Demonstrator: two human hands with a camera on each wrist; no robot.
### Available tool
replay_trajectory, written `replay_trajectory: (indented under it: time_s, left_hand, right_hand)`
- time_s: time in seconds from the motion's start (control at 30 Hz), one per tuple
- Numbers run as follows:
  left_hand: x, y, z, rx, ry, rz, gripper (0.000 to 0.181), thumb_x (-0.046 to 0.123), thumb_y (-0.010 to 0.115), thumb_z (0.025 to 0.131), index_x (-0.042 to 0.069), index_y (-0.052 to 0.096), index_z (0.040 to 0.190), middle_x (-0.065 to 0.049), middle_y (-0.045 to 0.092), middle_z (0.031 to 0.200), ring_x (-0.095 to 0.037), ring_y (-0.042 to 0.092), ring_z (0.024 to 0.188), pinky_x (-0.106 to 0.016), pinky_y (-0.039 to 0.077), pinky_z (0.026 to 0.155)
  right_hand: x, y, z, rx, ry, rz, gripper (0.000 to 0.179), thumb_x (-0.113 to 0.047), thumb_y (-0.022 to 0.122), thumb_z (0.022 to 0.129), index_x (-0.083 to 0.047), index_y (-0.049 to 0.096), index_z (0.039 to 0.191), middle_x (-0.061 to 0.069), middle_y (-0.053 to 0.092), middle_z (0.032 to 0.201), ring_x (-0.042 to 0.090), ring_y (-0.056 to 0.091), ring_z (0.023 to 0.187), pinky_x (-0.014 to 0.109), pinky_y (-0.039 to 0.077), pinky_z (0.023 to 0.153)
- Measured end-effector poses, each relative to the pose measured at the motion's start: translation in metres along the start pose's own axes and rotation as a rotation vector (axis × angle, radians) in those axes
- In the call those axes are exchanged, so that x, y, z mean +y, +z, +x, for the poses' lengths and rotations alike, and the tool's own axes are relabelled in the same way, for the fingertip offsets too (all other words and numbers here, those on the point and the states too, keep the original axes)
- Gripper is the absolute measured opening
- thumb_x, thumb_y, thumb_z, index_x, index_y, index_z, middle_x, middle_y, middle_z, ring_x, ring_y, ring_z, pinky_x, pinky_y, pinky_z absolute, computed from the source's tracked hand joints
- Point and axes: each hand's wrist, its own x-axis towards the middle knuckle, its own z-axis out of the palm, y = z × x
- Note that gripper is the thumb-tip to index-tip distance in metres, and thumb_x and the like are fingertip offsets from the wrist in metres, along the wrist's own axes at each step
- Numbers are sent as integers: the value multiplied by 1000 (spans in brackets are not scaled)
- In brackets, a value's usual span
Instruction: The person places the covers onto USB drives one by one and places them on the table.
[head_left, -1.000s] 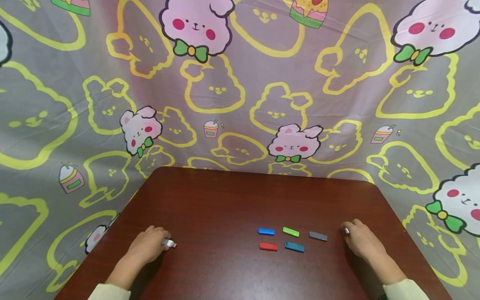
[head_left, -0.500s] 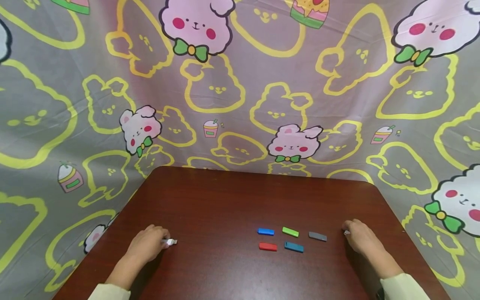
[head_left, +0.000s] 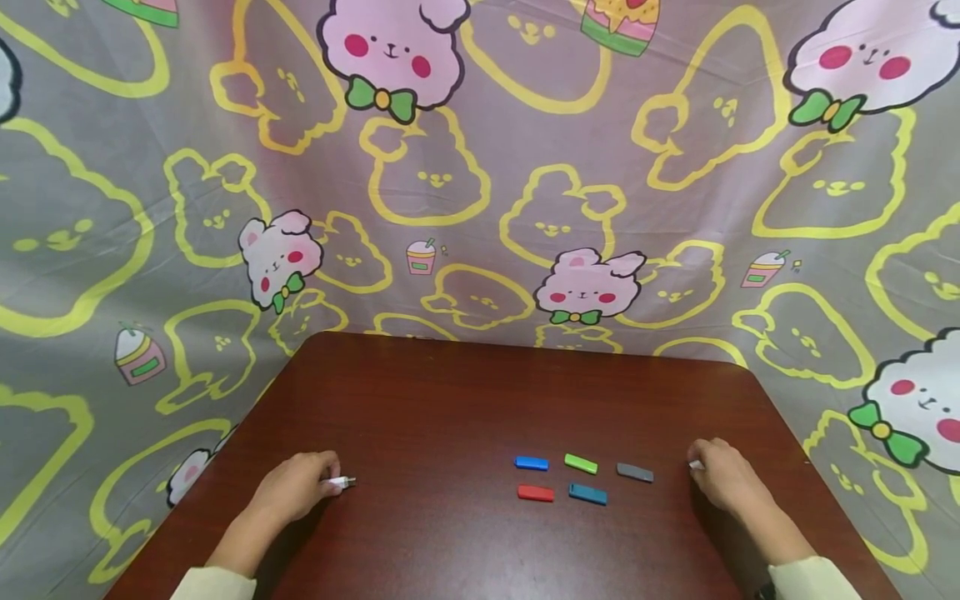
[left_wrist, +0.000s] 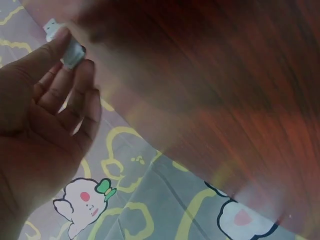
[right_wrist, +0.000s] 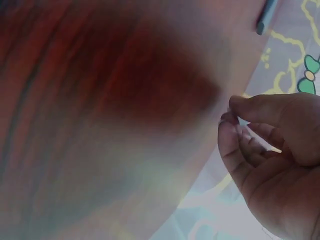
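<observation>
Between thumb and fingers, my left hand (head_left: 291, 487) pinches a white USB flash drive (head_left: 341, 482) over the left part of the table. Its metal plug (left_wrist: 50, 26) sticks out past the thumb in the left wrist view. On the far right, my right hand (head_left: 726, 479) has thumb and fingertips together on a small whitish piece (head_left: 697, 465), mostly hidden by the fingers; I cannot tell what kind of thing it is. To this hand's left lies a grey flash drive (head_left: 634, 472), the nearest of several on the table.
Blue (head_left: 532, 463) and green (head_left: 581, 464) flash drives lie in the back row beside the grey one. Red (head_left: 536, 493) and teal (head_left: 588, 494) ones form the front row. A patterned cloth (head_left: 480, 208) hangs around the brown table (head_left: 450, 400).
The white flash drive has turned in my left fingers, its plug now pointing right. My right hand has shifted slightly, and the whitish piece in it shows at a different angle.
</observation>
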Motion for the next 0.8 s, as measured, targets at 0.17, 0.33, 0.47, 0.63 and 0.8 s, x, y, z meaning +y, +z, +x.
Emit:
replay_trajectory:
  time_s: [0.17, 0.33, 0.47, 0.63, 0.8]
  left_hand:
    - [15, 2, 3, 8, 22, -120, 23, 16, 82, 83, 22, 60, 81, 13, 59, 72, -8, 52, 66, -33, 44, 62]
    - [40, 5, 8, 45, 87, -136, 14, 16, 82, 83, 20, 69, 85, 13, 66, 79, -4, 59, 73, -31, 50, 67]
    - [56, 10, 13, 68, 163, -119, 10, 17, 81, 83, 18, 73, 88, 12, 67, 83, -4, 61, 77, -30, 52, 69]
    - [69, 15, 18, 79, 210, -102, 8, 20, 81, 84, 20, 74, 88, 16, 65, 82, -1, 58, 75, -28, 51, 68]
    - [79, 17, 23, 92, 261, -92, 7, 21, 80, 86, 19, 74, 90, 15, 65, 83, -1, 57, 75, -28, 50, 67]
  right_hand:
    - [-9, -2, -3, 58, -69, 57, 19, -2, 78, 81, -10, 61, 82, -1, 58, 77, 15, 55, 70, 36, 46, 61]
    - [-26, -2, -5, 119, -153, 111, 15, -3, 78, 82, -13, 68, 84, -7, 61, 79, 10, 58, 71, 31, 49, 62]
    - [-39, -4, -7, 206, -217, 96, 18, 0, 80, 79, -15, 70, 82, -8, 62, 78, 9, 61, 72, 31, 52, 64]
    - [-51, -5, -9, 226, -232, 97, 21, 0, 80, 80, -18, 69, 82, -12, 62, 78, 7, 60, 73, 31, 52, 65]
    - [-61, -6, -11, 153, -196, 152, 18, -4, 78, 85, -19, 67, 87, -14, 64, 78, 2, 59, 73, 29, 51, 64]
